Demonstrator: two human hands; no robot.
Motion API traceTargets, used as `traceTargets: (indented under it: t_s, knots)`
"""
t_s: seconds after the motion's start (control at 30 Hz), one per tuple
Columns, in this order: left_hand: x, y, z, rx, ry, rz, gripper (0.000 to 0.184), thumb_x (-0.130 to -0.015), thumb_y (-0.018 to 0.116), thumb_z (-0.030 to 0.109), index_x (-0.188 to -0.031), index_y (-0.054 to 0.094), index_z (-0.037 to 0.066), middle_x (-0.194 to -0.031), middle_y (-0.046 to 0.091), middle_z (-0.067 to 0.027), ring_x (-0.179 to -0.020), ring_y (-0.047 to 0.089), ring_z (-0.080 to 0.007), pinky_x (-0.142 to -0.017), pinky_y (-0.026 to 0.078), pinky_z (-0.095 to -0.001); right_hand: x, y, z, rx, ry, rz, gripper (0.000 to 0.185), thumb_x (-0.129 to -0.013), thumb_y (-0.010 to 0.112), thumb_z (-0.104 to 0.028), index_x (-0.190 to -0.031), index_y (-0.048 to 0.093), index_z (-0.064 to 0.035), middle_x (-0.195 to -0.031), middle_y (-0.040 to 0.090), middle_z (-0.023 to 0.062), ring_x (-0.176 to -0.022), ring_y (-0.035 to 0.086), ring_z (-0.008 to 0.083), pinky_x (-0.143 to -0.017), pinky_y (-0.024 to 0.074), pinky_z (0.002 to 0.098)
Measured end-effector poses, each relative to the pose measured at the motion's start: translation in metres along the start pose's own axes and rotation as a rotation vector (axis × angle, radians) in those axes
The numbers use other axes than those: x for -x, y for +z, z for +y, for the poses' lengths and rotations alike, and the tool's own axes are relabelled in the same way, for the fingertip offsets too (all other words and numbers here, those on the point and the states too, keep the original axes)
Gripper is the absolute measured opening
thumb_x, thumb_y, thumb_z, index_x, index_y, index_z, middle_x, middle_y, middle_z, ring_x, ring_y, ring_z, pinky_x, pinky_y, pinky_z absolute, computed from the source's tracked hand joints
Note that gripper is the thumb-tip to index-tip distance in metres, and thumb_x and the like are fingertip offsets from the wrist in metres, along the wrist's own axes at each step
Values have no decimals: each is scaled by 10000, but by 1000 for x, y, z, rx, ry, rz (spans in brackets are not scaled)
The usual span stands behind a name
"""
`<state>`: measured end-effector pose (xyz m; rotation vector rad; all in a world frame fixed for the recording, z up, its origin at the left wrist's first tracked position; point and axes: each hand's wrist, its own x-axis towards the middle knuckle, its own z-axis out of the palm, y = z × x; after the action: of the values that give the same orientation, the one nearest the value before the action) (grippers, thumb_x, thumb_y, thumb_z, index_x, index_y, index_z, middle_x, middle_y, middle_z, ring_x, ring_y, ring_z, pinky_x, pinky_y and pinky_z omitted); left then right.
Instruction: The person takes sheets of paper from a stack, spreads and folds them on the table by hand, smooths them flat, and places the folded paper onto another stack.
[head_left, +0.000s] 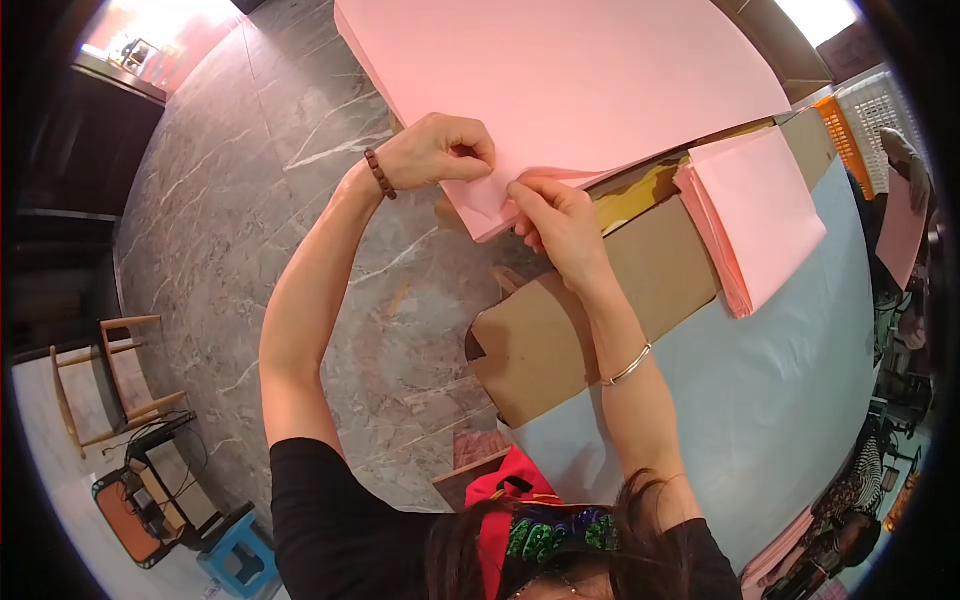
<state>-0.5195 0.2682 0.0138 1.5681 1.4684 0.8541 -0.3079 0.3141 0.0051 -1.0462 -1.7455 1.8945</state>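
A large stack of pink sheets (590, 80) reaches away from me, its near corner between my hands. My left hand (440, 150), with a beaded bracelet, is closed over the left edge near that corner; what its curled fingers pinch, if anything, is hidden. With thumb and fingers together, my right hand (560, 225) grips the near edge of the top pink sheet, which is lifted and creased there. Brown cardboard (590, 320) lies below my right hand. Right of it rests a folded pile of pink sheets (755, 215).
A pale blue-grey table surface (760, 370) spreads at right. Grey marbled floor (220, 240) lies left, with a blue stool (240, 555) and a wooden chair frame (130, 400). Orange and white baskets (850, 140) stand at far right. Other people are along the right edge, one holding a pink sheet (900, 230).
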Motion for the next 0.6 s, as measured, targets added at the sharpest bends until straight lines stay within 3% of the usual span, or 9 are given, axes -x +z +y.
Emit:
traceTargets:
  t_s: [0.17,0.27,0.33,0.47,0.57,0.6]
  knots:
    - [1,-1,1,4,-9,0,63,-780,621,76,-804,632,19,-735,612,10,-712,536,-68,-653,450,-232,-5,-1,7,-90,3,-34,192,-906,597,-225,-881,656,-44,-636,560,-22,-534,468,33,-484,365,179]
    - [1,-2,2,7,-24,-27,36,-794,609,50,-793,609,14,-800,591,9,-732,510,-78,-666,429,-243,-4,-1,2,-89,61,-5,217,-876,581,-195,-847,651,8,-627,566,0,-546,489,62,-514,405,222]
    - [0,-3,3,17,-34,-28,45,-802,609,58,-801,608,13,-798,592,10,-738,512,-75,-668,430,-241,-5,0,6,-57,31,-20,198,-905,594,-227,-891,653,-39,-637,567,-19,-523,471,34,-473,361,174]
    - [1,-2,2,20,-35,-8,46,-807,612,61,-805,612,16,-796,598,14,-739,515,-74,-673,428,-244,-4,0,4,-43,36,-15,192,-905,586,-215,-893,650,-34,-639,571,-16,-522,470,34,-472,362,174]
    - [5,0,4,-11,-47,0,111,-814,634,84,-906,643,23,-866,630,-13,-804,556,-89,-718,446,-238,-4,0,5,-28,39,-38,185,-905,574,-193,-888,646,-23,-643,574,-6,-534,480,42,-486,374,177]
    - [9,6,5,-44,37,55,213,-812,658,117,-1009,636,39,-947,636,-38,-883,569,-109,-784,450,-248,-5,0,7,-52,28,-41,183,-903,571,-184,-889,643,-16,-647,577,1,-543,489,49,-496,382,180]
